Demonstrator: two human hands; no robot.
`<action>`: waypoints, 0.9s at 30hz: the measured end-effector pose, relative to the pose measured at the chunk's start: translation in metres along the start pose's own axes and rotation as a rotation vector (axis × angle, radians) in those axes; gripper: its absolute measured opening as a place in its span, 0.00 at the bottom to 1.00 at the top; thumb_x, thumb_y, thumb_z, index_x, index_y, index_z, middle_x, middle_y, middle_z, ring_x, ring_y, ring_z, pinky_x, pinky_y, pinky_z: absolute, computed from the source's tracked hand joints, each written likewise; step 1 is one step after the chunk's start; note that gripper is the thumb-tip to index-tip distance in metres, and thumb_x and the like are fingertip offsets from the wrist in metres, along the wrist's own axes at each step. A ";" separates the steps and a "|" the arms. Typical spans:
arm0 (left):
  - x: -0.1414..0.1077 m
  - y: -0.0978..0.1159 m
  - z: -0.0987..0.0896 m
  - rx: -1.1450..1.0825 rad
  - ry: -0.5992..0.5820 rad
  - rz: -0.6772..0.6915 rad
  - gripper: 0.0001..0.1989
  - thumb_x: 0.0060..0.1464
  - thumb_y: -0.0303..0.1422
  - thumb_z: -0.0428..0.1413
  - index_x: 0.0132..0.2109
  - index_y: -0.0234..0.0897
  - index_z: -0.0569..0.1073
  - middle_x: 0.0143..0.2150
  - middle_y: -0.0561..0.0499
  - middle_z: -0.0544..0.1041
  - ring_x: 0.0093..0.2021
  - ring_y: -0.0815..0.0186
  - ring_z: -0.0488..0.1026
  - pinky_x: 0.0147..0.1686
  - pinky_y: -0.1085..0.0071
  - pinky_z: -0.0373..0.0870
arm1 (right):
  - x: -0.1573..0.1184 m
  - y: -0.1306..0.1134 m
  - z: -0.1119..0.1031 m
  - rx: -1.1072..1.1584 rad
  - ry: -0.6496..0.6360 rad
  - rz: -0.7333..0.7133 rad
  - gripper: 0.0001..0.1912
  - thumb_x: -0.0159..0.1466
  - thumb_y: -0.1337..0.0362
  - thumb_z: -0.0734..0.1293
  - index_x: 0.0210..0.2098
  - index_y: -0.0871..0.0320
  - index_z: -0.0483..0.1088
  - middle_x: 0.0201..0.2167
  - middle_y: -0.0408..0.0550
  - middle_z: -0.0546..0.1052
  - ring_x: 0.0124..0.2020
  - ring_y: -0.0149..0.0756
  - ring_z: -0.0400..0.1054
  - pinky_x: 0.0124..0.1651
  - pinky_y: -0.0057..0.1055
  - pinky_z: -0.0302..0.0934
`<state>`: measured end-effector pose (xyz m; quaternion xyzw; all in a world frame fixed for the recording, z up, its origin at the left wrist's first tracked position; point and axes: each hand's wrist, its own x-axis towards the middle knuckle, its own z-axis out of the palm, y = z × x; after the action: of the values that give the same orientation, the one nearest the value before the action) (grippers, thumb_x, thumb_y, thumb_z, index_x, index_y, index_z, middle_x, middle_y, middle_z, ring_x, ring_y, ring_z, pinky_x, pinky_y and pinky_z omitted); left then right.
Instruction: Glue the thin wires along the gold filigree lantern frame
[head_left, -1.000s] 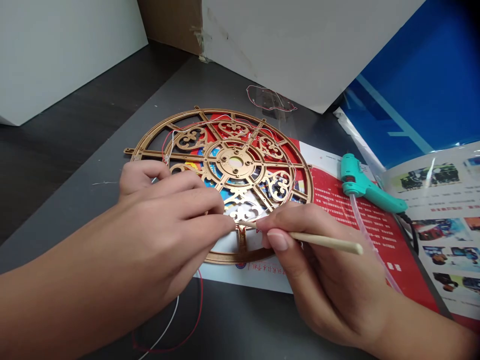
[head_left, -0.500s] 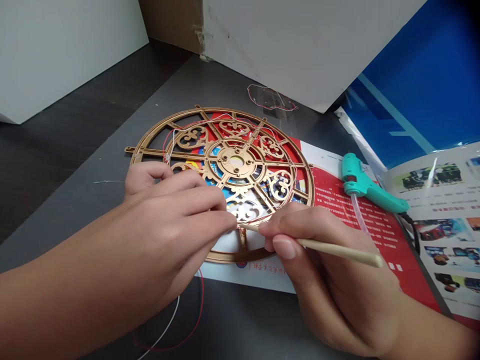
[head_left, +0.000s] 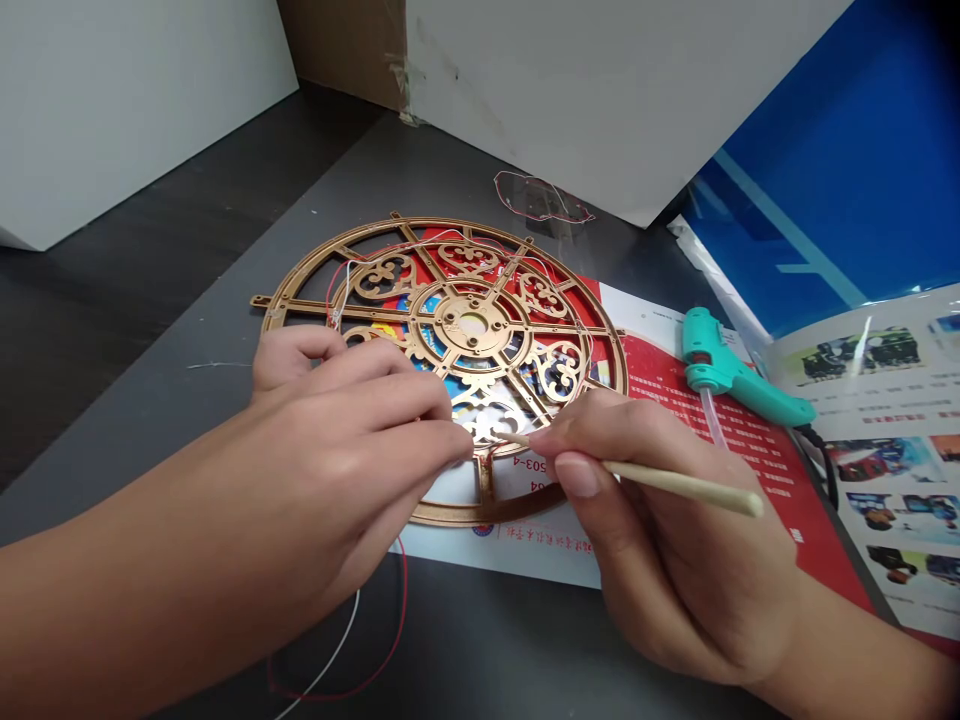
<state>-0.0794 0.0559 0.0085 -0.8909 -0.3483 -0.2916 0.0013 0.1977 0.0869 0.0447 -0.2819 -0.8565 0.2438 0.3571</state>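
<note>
A gold openwork wheel frame (head_left: pixel 478 340) with scroll ornaments lies flat in front of me. My left hand (head_left: pixel 360 430) rests over its near left part, fingers curled, the index fingertip pressing on the inner ring; what lies under the fingers is hidden. In my right hand (head_left: pixel 637 500) a thin pointed wooden stick (head_left: pixel 682 485) is pinched like a pen. Its tip is above the near scroll ornament, close to my left index finger. Thin red and white wires (head_left: pixel 346 280) run along the ring, and a loose red wire (head_left: pixel 403 590) comes out below my left hand.
A turquoise glue gun (head_left: pixel 731 370) lies at the right on a red and white printed sheet (head_left: pixel 675 420). Beyond the wheel lies a wire loop (head_left: pixel 540 195). White boxes (head_left: pixel 570 90) stand behind, and a blue booklet (head_left: pixel 840 150) is at the right.
My right hand has moved slightly up and right, lifting the stick's tip off the near ring. Printed figures on the sheet beneath now show. My left hand stays put.
</note>
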 end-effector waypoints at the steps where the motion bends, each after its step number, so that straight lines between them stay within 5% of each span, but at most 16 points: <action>1: 0.000 0.000 0.000 0.007 -0.002 0.003 0.13 0.81 0.25 0.55 0.54 0.51 0.81 0.45 0.57 0.87 0.43 0.57 0.80 0.50 0.46 0.59 | 0.004 -0.001 0.001 0.009 -0.006 0.009 0.14 0.84 0.43 0.81 0.59 0.42 0.83 0.48 0.53 0.91 0.52 0.57 0.90 0.50 0.52 0.90; 6: 0.002 -0.001 -0.002 0.004 -0.028 0.013 0.13 0.83 0.27 0.54 0.54 0.51 0.81 0.46 0.57 0.87 0.44 0.56 0.79 0.53 0.45 0.58 | -0.002 -0.005 0.003 0.016 0.003 0.015 0.14 0.85 0.44 0.81 0.59 0.43 0.83 0.49 0.53 0.91 0.52 0.56 0.89 0.50 0.51 0.89; 9: 0.001 0.000 0.000 0.018 -0.037 0.000 0.13 0.82 0.27 0.55 0.54 0.51 0.81 0.46 0.56 0.87 0.44 0.56 0.79 0.53 0.45 0.58 | -0.018 -0.005 0.003 -0.001 0.027 0.001 0.02 0.89 0.58 0.76 0.56 0.44 0.81 0.47 0.49 0.91 0.47 0.49 0.89 0.48 0.45 0.87; 12: -0.001 0.003 0.007 0.005 0.018 -0.047 0.13 0.82 0.27 0.54 0.53 0.51 0.80 0.45 0.56 0.86 0.43 0.55 0.78 0.53 0.45 0.57 | -0.027 -0.005 0.003 0.001 0.012 -0.053 0.12 0.91 0.70 0.68 0.54 0.46 0.78 0.44 0.44 0.89 0.41 0.40 0.87 0.46 0.36 0.85; 16: -0.001 0.004 0.009 -0.024 0.040 -0.055 0.13 0.82 0.27 0.55 0.53 0.51 0.81 0.44 0.56 0.86 0.43 0.55 0.79 0.52 0.46 0.58 | -0.013 -0.008 0.008 0.021 -0.018 -0.003 0.01 0.90 0.58 0.75 0.59 0.44 0.80 0.45 0.48 0.89 0.45 0.48 0.87 0.47 0.44 0.86; 20: 0.002 0.000 0.001 -0.006 -0.017 -0.005 0.12 0.84 0.29 0.55 0.55 0.51 0.82 0.46 0.57 0.88 0.44 0.57 0.81 0.53 0.46 0.61 | 0.013 -0.008 0.013 0.043 -0.030 -0.004 0.17 0.85 0.43 0.80 0.61 0.44 0.82 0.49 0.54 0.89 0.51 0.56 0.87 0.50 0.50 0.87; 24: 0.002 -0.003 -0.002 0.005 -0.009 -0.001 0.14 0.85 0.28 0.54 0.54 0.51 0.82 0.45 0.57 0.88 0.43 0.58 0.80 0.52 0.46 0.61 | 0.009 -0.006 0.011 0.053 -0.055 -0.024 0.16 0.85 0.45 0.80 0.61 0.45 0.81 0.50 0.54 0.89 0.51 0.55 0.87 0.50 0.50 0.87; 27: 0.002 -0.001 0.004 0.009 -0.025 0.006 0.14 0.85 0.27 0.54 0.55 0.51 0.82 0.46 0.58 0.87 0.43 0.58 0.80 0.53 0.46 0.61 | -0.011 -0.002 0.007 0.030 -0.080 -0.043 0.07 0.87 0.56 0.77 0.60 0.46 0.78 0.48 0.51 0.88 0.47 0.51 0.87 0.48 0.47 0.87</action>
<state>-0.0770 0.0590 0.0065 -0.8954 -0.3471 -0.2790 0.0017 0.1990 0.0768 0.0362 -0.2481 -0.8722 0.2601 0.3318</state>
